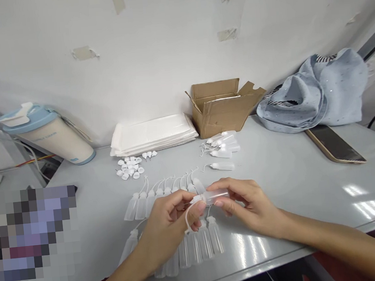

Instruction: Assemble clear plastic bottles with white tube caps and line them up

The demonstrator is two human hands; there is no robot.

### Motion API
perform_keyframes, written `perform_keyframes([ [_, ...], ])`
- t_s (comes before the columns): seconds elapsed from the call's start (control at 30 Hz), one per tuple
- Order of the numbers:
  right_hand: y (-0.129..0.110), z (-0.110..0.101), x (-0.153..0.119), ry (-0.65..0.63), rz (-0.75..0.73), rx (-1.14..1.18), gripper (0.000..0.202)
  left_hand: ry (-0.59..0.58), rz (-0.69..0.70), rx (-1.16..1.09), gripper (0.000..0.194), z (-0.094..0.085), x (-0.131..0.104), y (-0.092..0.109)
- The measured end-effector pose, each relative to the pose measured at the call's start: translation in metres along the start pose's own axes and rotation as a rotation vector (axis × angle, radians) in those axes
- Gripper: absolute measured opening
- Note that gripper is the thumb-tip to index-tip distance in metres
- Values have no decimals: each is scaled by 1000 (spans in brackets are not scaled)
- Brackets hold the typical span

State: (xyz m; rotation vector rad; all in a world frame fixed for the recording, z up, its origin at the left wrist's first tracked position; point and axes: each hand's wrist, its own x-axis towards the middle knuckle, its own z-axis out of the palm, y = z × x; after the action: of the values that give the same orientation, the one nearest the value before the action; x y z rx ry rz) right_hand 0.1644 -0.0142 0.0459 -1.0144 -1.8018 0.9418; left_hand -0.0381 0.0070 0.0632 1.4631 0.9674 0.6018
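Observation:
Both my hands hold one small translucent plastic squeeze bottle (pixel 217 194), lying nearly level above the table. My left hand (pixel 172 221) pinches its white tip end, where a thin strap curls down. Fingers of my right hand (pixel 249 201) grip the bottle's body near its base. Beneath and behind my hands, several similar bottles (pixel 141 207) lie in two rows, partly hidden by my left hand and forearm. Farther back, a small pile of white tip caps (pixel 130 167) lies at left, and more bottles (pixel 223 145) lie in a loose group at right.
White padded envelopes (pixel 153 132) are stacked against the wall beside an open cardboard box (pixel 224 110). A tumbler (pixel 50 133) leans at back left. On the right lie a blue cloth bag (pixel 318 92) and a phone (pixel 335 144). A blurred patch (pixel 27 240) covers the left side.

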Motion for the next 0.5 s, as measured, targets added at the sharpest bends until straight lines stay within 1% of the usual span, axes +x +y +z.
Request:
perform_keyframes([
  [0.1,3,-1,0,29,-214,-135,19,-39,-16,55,33,0,-2,1],
  [0.17,4,0,0,37,-327,-190,22,-57,-26,51,38,0,-2,2],
  [0.23,5,0,1,46,-409,-229,23,-76,-31,47,42,-1,-3,3],
  [0.3,5,1,1,44,-447,-252,22,-104,-25,95,45,-2,-3,3],
  [0.37,4,1,0,33,-403,-245,20,-110,31,221,45,-2,-2,0],
  [0.4,3,1,0,24,-338,-220,18,-88,109,316,44,-2,-2,-3],
  [0.43,2,0,0,9,-251,-177,17,-52,216,425,41,-1,-2,-7],
  [0.5,0,0,1,-37,-36,-39,18,62,534,664,33,1,-1,-16],
])
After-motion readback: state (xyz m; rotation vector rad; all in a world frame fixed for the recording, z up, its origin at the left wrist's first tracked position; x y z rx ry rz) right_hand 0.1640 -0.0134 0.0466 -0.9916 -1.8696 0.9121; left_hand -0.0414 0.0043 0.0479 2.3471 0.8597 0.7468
